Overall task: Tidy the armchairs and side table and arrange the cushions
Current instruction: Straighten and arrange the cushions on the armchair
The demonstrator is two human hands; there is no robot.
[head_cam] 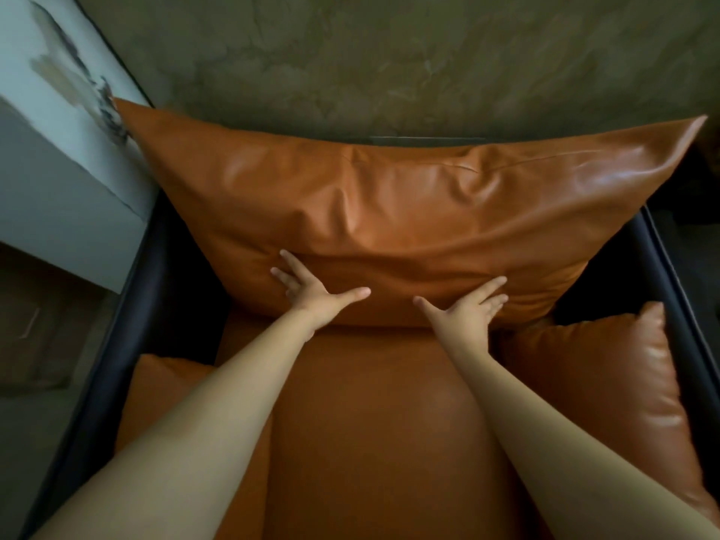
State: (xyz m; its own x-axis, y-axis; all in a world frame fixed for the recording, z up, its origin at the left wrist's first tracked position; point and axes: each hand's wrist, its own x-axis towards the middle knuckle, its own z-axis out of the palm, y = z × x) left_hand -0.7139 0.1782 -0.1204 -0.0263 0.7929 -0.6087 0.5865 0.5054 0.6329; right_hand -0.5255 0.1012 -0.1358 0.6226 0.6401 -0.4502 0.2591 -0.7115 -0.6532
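Back cushion (pixel 409 204), a large, plump pillow in glossy tan-orange leather, is standing upright across the rear of the armchair (pixel 128 298), with its two top corners sticking out as sharp points past the dark frame. Both bare hands are lying wide and flat on its lower part: the left hand (pixel 307 294) and the right hand (pixel 467 309) are pressing side by side with fingers spread and thumbs pointing toward each other, gripping nothing. The leather is creasing in soft folds above them, and a shallow dent is showing near the middle. Judging from this, the person is plumping or seating the pillow. Even pressure from both palms, pushing its base back to the seat cushion (pixel 374 422), should be settling it squarely, and smoothing upward afterward would likely be easing the wrinkles out. The slick skin may be letting the palms slide, so slow pressing seems wiser than patting. The seat is looking smooth, flat and firm in the same leather. A smaller matching right side cushion (pixel 607 376) is leaning at one arm, and a left side cushion (pixel 156 383) is sitting partly hidden beneath the forearm. A mottled grey-green wall (pixel 428 52) is rising behind.
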